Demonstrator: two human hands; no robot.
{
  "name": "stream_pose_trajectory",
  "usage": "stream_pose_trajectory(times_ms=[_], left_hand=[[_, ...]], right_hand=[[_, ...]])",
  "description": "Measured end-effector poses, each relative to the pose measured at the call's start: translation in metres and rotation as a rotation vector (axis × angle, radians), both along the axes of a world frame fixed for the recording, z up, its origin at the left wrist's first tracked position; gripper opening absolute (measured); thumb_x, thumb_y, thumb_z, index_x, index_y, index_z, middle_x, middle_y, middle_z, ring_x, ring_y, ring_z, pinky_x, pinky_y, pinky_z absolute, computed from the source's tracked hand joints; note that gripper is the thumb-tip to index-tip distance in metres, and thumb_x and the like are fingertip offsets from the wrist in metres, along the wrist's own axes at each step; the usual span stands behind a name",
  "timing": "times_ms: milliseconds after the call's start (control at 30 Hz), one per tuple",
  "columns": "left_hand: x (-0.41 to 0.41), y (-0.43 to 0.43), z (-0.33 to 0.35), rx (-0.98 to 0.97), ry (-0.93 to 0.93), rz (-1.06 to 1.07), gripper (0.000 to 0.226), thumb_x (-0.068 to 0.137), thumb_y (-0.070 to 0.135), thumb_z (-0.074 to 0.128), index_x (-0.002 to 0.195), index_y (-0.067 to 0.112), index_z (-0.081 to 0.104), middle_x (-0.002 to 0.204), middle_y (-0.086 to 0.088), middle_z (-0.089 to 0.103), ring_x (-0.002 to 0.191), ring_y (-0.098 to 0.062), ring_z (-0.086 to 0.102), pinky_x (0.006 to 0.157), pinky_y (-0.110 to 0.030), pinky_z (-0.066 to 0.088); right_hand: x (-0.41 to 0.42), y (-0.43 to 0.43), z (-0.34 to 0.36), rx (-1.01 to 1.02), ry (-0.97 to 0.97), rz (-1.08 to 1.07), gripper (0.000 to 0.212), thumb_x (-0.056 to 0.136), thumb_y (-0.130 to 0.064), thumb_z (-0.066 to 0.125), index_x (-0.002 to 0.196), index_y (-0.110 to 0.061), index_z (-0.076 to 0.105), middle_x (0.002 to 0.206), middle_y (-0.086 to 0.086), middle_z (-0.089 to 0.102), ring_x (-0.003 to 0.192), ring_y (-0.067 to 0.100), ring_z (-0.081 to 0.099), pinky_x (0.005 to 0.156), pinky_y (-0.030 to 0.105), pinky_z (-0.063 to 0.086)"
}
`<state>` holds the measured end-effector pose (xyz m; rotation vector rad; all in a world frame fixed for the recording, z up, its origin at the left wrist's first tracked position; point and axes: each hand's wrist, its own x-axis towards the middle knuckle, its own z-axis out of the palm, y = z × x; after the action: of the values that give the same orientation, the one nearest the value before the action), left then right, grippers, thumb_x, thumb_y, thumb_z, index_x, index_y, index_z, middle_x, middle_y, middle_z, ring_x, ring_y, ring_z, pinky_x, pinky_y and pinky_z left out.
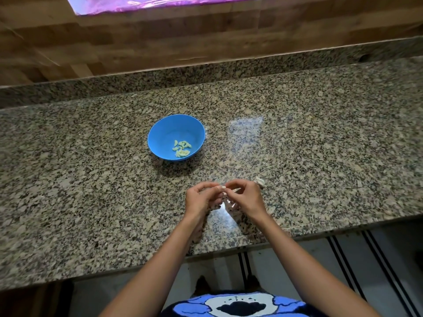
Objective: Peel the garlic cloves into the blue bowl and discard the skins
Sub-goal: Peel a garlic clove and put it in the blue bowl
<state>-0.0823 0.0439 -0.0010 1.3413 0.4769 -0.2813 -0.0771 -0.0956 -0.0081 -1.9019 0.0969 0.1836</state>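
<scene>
nearside of round blue plastic bowl (164, 131): left hand (201, 199) and right hand (245, 197), fingertips pinching one small pale garlic clove (223, 191), mostly hidden. judgement: anchor with left, peel in short pulls.

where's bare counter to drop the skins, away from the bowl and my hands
Wide bare counter lies left of the blue bowl and right of it. The strip between bowl and raised ledge is free too. Crowded: the front middle, where left hand and right hand pinch a garlic clove, with a garlic piece beside the right hand.
</scene>
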Motion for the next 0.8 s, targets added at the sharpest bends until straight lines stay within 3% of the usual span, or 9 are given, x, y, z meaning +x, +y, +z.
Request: stream_pose_trajectory(times_ms=[100, 200, 267, 300, 367, 467, 567, 700, 800], left_hand=[[0.001, 0.0, 0.002, -0.048, 0.044, -0.023, 0.011, 0.08, -0.001, 0.069, 0.09, 0.001, 0.068, 0.086, -0.018, 0.071, 0.071, -0.021, 0.069, 0.06, -0.021, 0.056], [0.001, 0.001, 0.005, -0.156, 0.115, -0.027, 0.013, 0.082, -0.001, 0.065, 0.095, -0.001, 0.067, 0.085, -0.016, 0.072, 0.072, -0.021, 0.069, 0.066, -0.026, 0.059], [0.003, 0.005, 0.003, -0.179, 0.124, -0.011, 0.015, 0.084, 0.001, 0.065, 0.098, -0.002, 0.066, 0.089, -0.017, 0.072, 0.075, -0.023, 0.068, 0.071, -0.028, 0.059], [0.005, 0.008, 0.001, -0.106, 0.094, -0.001, 0.016, 0.084, 0.003, 0.065, 0.099, -0.001, 0.067, 0.091, -0.018, 0.072, 0.076, -0.023, 0.068, 0.071, -0.028, 0.059], [0.011, 0.016, -0.006, 0.246, -0.038, -0.021, 0.017, 0.084, 0.007, 0.066, 0.1, 0.004, 0.069, 0.092, -0.013, 0.072, 0.078, -0.02, 0.067, 0.072, -0.027, 0.057], [0.018, 0.027, -0.014, 0.701, -0.263, -0.142, 0.018, 0.085, 0.012, 0.067, 0.103, 0.012, 0.071, 0.099, -0.001, 0.072, 0.089, -0.012, 0.065, 0.084, -0.027, 0.054], [0.021, 0.031, -0.021, 0.885, -0.347, -0.249, 0.02, 0.087, 0.013, 0.065, 0.106, 0.011, 0.07, 0.104, -0.003, 0.07, 0.093, -0.013, 0.063, 0.09, -0.03, 0.052], [0.014, 0.027, -0.016, 0.997, -0.523, -0.225, 0.024, 0.091, 0.012, 0.057, 0.113, 0.006, 0.065, 0.103, -0.007, 0.065, 0.094, -0.018, 0.061, 0.086, -0.031, 0.054], [-0.002, 0.01, -0.02, 1.013, -0.663, -0.512, 0.034, 0.099, 0.023, 0.044, 0.131, 0.016, 0.053, 0.131, -0.003, 0.055, 0.117, -0.015, 0.053, 0.101, -0.023, 0.039]], right_hand=[[-0.002, 0.001, 0.0, -0.027, -0.051, -0.021, 0.013, 0.08, -0.009, 0.068, 0.084, -0.022, 0.069, 0.079, -0.005, 0.07, 0.075, 0.013, 0.067, 0.067, 0.028, 0.057], [-0.004, 0.003, 0.005, 0.062, -0.01, -0.062, 0.023, 0.082, -0.001, 0.065, 0.08, -0.023, 0.067, 0.078, -0.004, 0.068, 0.069, 0.014, 0.066, 0.061, 0.024, 0.056], [-0.004, 0.002, 0.005, 0.149, 0.069, -0.157, 0.019, 0.083, 0.0, 0.064, 0.081, -0.019, 0.068, 0.079, 0.003, 0.069, 0.066, 0.019, 0.066, 0.058, 0.03, 0.057], [-0.005, 0.0, 0.005, 0.173, 0.11, -0.211, 0.016, 0.083, -0.001, 0.063, 0.082, -0.016, 0.068, 0.08, 0.008, 0.07, 0.064, 0.021, 0.066, 0.059, 0.034, 0.058], [-0.005, -0.005, 0.004, 0.242, 0.196, -0.288, 0.01, 0.085, -0.002, 0.062, 0.085, -0.01, 0.068, 0.08, 0.013, 0.069, 0.062, 0.023, 0.065, 0.059, 0.035, 0.058], [-0.006, -0.013, 0.007, 0.429, 0.296, -0.351, 0.009, 0.086, -0.001, 0.059, 0.088, -0.004, 0.066, 0.081, 0.014, 0.067, 0.065, 0.021, 0.063, 0.054, 0.022, 0.055], [-0.011, -0.014, 0.013, 0.566, 0.353, -0.422, 0.011, 0.087, 0.0, 0.058, 0.095, 0.003, 0.064, 0.08, 0.014, 0.069, 0.064, 0.021, 0.065, 0.051, 0.021, 0.055], [-0.018, -0.016, 0.015, 0.63, 0.392, -0.532, 0.008, 0.086, 0.001, 0.059, 0.092, 0.003, 0.064, 0.074, 0.013, 0.069, 0.061, 0.021, 0.064, 0.049, 0.021, 0.055], [-0.021, -0.019, 0.012, 0.577, 0.364, -0.568, 0.01, 0.086, -0.001, 0.059, 0.094, 0.001, 0.064, 0.078, 0.013, 0.07, 0.065, 0.022, 0.065, 0.056, 0.021, 0.057]])
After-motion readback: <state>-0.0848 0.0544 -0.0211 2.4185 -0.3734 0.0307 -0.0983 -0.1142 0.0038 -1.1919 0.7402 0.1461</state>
